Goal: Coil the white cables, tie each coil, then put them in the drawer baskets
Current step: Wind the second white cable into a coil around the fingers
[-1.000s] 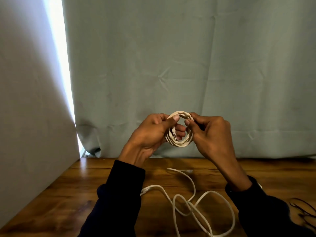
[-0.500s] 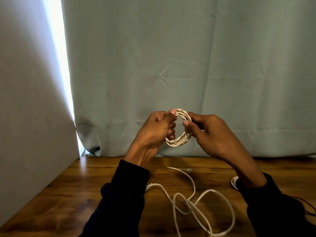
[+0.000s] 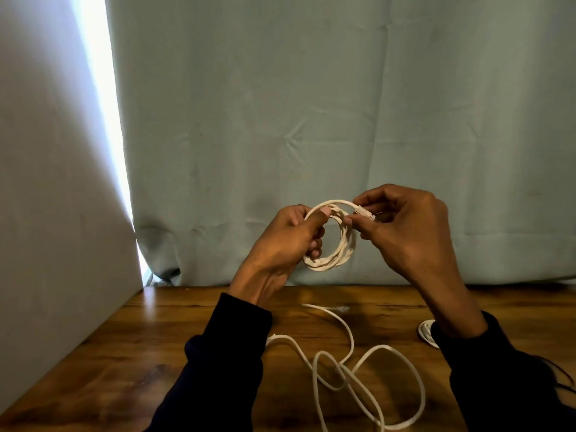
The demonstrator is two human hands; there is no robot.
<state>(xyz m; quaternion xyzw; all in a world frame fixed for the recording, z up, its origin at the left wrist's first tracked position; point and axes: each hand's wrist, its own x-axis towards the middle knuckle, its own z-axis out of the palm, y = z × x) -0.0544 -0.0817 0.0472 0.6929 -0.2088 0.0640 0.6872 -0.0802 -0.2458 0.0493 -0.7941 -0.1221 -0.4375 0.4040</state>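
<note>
Holding a white cable coil (image 3: 332,244) up in front of a pale green curtain (image 3: 311,104), the person works with both hands raised above a wooden table (image 3: 131,353). The left hand (image 3: 286,244) grips the coil's left side, its thumb laid across the top strands and its fingers curled through the ring. The right hand (image 3: 405,226) pinches the cable's free end between thumb and forefinger at the coil's upper right, just where the plug (image 3: 364,212) sticks out toward the palm. From that pinch a single strand arcs over the top of the ring back to the left thumb. The rest of the coil hangs between the two hands as a bundle of several turns, wound around itself along its lower edge.

Below the hands, a second white cable (image 3: 352,363) lies loose on the table in open, crossing loops, one end reaching up toward the spot under the coil and another end lying just beside the left sleeve (image 3: 224,363). Another small white coil (image 3: 427,333) shows on the table just beside the right wrist, partly hidden by the dark right sleeve (image 3: 498,375). Thin dark wires (image 3: 564,381) lie at the table's edge beyond the right forearm. To the left of the left hand stands a plain grey panel (image 3: 46,213), with a bright strip of light between it and the curtain.
</note>
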